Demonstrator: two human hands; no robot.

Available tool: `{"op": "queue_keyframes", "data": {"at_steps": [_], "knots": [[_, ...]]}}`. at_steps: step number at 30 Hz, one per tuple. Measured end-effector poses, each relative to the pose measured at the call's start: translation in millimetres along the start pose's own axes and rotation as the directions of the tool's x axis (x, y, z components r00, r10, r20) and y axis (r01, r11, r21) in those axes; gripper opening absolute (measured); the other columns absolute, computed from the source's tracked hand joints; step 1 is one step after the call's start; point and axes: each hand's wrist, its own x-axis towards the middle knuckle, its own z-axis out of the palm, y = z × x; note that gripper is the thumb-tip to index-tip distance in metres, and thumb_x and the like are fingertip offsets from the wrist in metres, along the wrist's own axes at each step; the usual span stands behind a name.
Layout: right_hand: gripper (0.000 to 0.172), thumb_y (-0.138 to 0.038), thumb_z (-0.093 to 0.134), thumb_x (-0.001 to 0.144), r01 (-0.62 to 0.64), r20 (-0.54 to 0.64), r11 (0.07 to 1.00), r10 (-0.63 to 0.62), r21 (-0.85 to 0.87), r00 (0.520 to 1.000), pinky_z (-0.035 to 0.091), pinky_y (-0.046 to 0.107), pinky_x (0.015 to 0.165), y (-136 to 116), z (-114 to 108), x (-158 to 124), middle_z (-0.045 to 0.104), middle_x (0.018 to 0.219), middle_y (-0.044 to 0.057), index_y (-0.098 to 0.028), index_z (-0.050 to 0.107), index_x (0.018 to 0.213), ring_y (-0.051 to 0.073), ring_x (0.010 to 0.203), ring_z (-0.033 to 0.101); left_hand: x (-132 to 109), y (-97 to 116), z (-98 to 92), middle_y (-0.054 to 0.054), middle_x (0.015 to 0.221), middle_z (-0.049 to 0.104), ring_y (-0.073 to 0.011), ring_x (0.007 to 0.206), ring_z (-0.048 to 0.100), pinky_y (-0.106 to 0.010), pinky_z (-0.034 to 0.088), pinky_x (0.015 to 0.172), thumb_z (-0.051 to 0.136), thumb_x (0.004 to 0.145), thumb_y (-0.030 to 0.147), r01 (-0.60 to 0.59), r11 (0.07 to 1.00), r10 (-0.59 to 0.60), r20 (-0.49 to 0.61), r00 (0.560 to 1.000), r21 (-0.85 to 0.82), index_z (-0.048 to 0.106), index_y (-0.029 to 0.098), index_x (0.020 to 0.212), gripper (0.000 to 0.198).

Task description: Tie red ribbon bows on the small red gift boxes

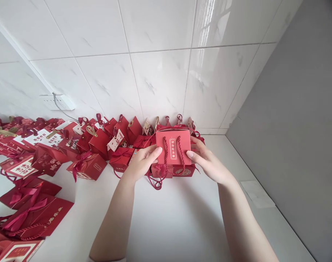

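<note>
Between my two hands is a red gift box (pixel 160 142) with twisted rope handles and a framed gold-and-white label on its face. My left hand (pixel 145 160) grips its left side, thumb on the front. On the right side, my right hand (pixel 206 158) holds it the same way, the thumb near the lower corner. The rope handle (pixel 181 145) hangs in loops down the front. Just behind and below it, another red box (pixel 186 171) with a round gold pattern rests on the white surface, partly covered by the held one.
Many red gift boxes with ribbons and tags crowd along the tiled wall, among them a ribboned box (pixel 96 167). A larger box (pixel 53 214) lies at the lower left. A socket (pixel 58 102) with a grey cable is on the wall. A grey panel (pixel 294 109) bounds the right.
</note>
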Motion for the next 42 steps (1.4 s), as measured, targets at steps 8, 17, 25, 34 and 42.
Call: {"op": "queue_keyframes", "data": {"at_steps": [8, 17, 25, 34, 42], "knots": [[0.091, -0.064, 0.070, 0.078, -0.045, -0.370, 0.943, -0.085, -0.330, 0.925, 0.049, 0.059, 0.099, 9.8, 14.9, 4.5, 0.050, 0.144, 0.015, -0.028, 0.031, 0.151, 0.040, 0.127, 0.052, 4.7, 0.4, 27.6, -0.005, 0.145, 0.056, -0.0280, 0.132, 0.053, -0.044, 0.044, 0.113, 0.062, 0.090, 0.046, -0.139, 0.985, 0.128, -0.100, 0.987, -0.106, 0.051, 0.026, 0.143, 0.058], [0.057, -0.058, 0.057, 0.091, -0.027, -0.224, 0.931, -0.059, -0.364, 0.973, 0.057, 0.049, 0.083, -6.7, 8.3, -5.8, 0.071, 0.118, 0.009, -0.030, 0.054, 0.140, 0.032, 0.091, 0.071, 10.0, -10.8, 18.0, -0.008, 0.127, 0.068, -0.0304, 0.107, 0.069, -0.046, 0.056, 0.093, 0.070, 0.081, 0.052, 0.047, 0.993, -0.056, -0.076, 0.996, -0.106, 0.055, 0.027, 0.135, 0.061], [0.068, -0.053, 0.059, 0.092, -0.093, 0.109, 0.982, 0.075, 0.165, 0.991, 0.051, 0.045, 0.104, -7.4, -8.0, -3.1, 0.051, 0.150, 0.001, -0.037, 0.032, 0.153, 0.027, 0.132, 0.053, 2.5, 0.2, -2.6, -0.011, 0.117, 0.071, -0.0300, 0.102, 0.069, -0.041, 0.059, 0.084, 0.070, 0.083, 0.050, 0.096, 0.968, -0.076, 0.096, 0.993, -0.232, 0.065, 0.020, 0.120, 0.048], [0.063, -0.063, 0.050, 0.093, -0.229, 0.134, 0.949, 0.203, 0.217, 0.970, 0.055, 0.047, 0.099, 8.0, 1.0, 5.4, 0.056, 0.145, 0.003, -0.035, 0.040, 0.149, 0.029, 0.120, 0.062, 10.3, -6.4, 1.1, -0.014, 0.124, 0.069, -0.0305, 0.111, 0.066, -0.041, 0.059, 0.088, 0.060, 0.084, 0.064, 0.187, 0.942, -0.177, 0.060, 0.982, -0.279, 0.068, 0.020, 0.122, 0.059], [0.062, -0.066, 0.050, 0.092, -0.268, 0.130, 0.937, 0.244, 0.223, 0.961, 0.057, 0.046, 0.097, 11.8, 4.7, 8.6, 0.058, 0.142, 0.003, -0.035, 0.046, 0.145, 0.028, 0.113, 0.066, 20.4, -16.5, 7.1, -0.012, 0.124, 0.070, -0.0314, 0.113, 0.065, -0.040, 0.061, 0.083, 0.050, 0.085, 0.072, 0.169, 0.954, -0.173, 0.008, 0.985, -0.249, 0.067, 0.023, 0.125, 0.065]]}}
